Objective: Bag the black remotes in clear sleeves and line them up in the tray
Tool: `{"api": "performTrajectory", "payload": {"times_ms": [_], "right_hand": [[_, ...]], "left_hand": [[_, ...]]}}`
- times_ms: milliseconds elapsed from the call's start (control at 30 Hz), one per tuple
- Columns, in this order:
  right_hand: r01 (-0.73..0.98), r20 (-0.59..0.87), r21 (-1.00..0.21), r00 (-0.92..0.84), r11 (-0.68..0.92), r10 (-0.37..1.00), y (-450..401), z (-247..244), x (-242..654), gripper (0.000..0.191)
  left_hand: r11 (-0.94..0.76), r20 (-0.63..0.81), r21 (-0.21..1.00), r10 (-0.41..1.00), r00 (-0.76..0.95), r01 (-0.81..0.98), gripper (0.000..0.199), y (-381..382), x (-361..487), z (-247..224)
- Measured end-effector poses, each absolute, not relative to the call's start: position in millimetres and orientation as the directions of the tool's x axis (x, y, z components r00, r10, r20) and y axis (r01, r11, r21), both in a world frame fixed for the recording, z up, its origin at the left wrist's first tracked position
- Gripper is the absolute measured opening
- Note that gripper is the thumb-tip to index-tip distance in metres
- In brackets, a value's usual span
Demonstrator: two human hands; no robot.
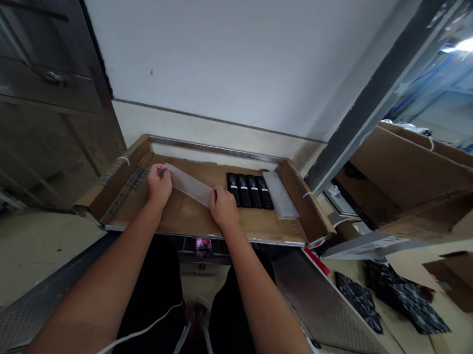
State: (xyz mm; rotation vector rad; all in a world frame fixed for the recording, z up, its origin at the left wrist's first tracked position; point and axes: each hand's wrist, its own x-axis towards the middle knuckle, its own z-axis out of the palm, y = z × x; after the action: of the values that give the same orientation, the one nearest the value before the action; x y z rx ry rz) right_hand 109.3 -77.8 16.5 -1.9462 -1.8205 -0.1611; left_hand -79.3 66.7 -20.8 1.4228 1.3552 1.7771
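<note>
My left hand (pixel 159 184) and my right hand (pixel 223 206) each grip one end of a long, pale, translucent bag (pixel 188 185), held stretched between them just above a cardboard-lined work surface (pixel 182 216). To the right of my right hand lies a row of several black oblong devices (pixel 249 190), side by side. A stack of more pale bags (pixel 280 194) lies just right of that row.
Cardboard flaps (pixel 109 181) wall the surface on the left and right. A white wall stands behind. A large open carton (pixel 408 169) sits to the right, with dark patterned sheets (pixel 393 295) on the floor. White cables (pixel 111 348) hang near my legs.
</note>
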Motion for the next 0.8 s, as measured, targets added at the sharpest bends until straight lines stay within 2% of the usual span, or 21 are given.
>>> {"api": "performTrajectory", "payload": {"times_ms": [300,400,600,700,800], "right_hand": [[0.943,0.4,-0.332,0.121,0.02,0.909,-76.8,14.4,110.2,0.026],[0.9,0.42,-0.433,0.142,0.061,0.896,-77.3,14.2,111.5,0.024],[0.666,0.507,-0.71,0.255,0.231,0.824,-76.6,6.7,119.6,0.023],[0.563,0.51,-0.79,0.381,0.244,0.771,-76.4,1.9,123.3,0.028],[0.524,0.506,-0.818,0.462,0.237,0.728,-77.3,0.8,124.4,0.031]], "left_hand": [[-0.359,0.401,0.916,0.835,-0.377,0.178,0.008,63.5,-78.6,-16.2],[-0.378,0.404,0.915,0.835,-0.373,0.144,0.007,61.3,-78.0,-13.8],[-0.391,0.42,0.908,0.844,-0.334,0.154,0.025,53.0,-79.8,-5.1],[-0.343,0.364,0.931,0.855,-0.37,0.125,0.036,50.7,-82.1,-2.7],[-0.297,0.305,0.952,0.878,-0.369,0.079,0.04,49.2,-82.8,-0.6]]}}
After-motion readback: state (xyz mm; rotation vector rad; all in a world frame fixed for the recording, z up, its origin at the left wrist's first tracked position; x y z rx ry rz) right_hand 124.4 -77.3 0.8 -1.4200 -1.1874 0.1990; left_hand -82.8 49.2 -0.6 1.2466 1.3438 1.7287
